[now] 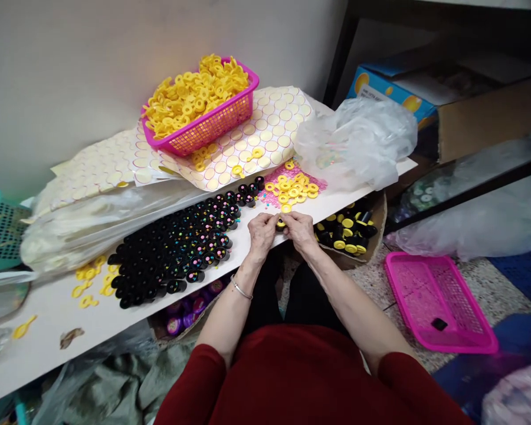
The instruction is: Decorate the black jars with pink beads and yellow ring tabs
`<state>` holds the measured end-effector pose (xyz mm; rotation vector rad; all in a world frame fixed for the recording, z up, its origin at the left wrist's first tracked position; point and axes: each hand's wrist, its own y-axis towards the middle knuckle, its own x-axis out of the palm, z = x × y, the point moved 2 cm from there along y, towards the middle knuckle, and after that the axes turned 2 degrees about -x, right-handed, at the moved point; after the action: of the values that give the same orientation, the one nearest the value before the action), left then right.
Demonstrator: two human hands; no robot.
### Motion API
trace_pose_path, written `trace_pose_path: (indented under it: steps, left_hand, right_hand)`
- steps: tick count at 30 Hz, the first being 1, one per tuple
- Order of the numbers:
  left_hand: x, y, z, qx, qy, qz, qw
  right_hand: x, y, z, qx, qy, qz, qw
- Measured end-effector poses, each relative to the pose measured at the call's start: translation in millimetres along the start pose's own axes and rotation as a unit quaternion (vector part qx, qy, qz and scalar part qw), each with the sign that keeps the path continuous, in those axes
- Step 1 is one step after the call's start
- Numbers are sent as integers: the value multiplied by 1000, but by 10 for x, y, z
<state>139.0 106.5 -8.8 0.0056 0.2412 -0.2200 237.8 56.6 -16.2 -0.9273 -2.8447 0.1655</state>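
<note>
My left hand (pixel 262 231) and my right hand (pixel 298 229) meet at the table's front edge, fingers pinched on a small black cup with a yellow ring piece (pixel 280 224) at its top. The fingers hide most of it. Just beyond them, loose yellow ring pieces (pixel 293 190) lie on a patch of small pink beads (pixel 269 177). To the left stand rows of black cups (pixel 172 236); those on the right side of the group show coloured beads inside, while those farther left look plain black.
A pink basket (pixel 212 121) heaped with yellow ring pieces stands on sticker sheets (pixel 265 133) at the back. Plastic bags (pixel 358 141) lie at right. Below the table edge are a carton of black-and-yellow pieces (pixel 376 248), a box of purple items (pixel 190 316) and another pink basket (pixel 442 301).
</note>
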Motion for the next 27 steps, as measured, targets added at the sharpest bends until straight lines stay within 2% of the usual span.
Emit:
trace_pose_path:
  steps: [4,11,14,17,19,24,27]
  left_hand:
    - [10,-39,2,6,-11,10,1000]
    - [46,-102,9,57,-19,26,998]
    - [75,-99,-35,25,-42,36,998]
    - [84,-93,-61,-36,-85,15,996]
    - [71,-87,-59,-68,-125,-11,990]
    - [5,-57,-57,-91,-183,-52,978]
    - [-15,-48,-61,-95,-182,-61,977]
  right_hand:
    - [-5,-35,17,-3,14,12,1000]
    - [-10,-61,49,23,34,30,999]
    - [2,-47,42,31,39,30,998]
    - [6,-56,32,48,39,16,998]
    - [-6,-77,20,49,47,-8,998]
    - [-53,-168,-31,28,59,-132,989]
    - [-72,-199,-46,58,62,-150,985]
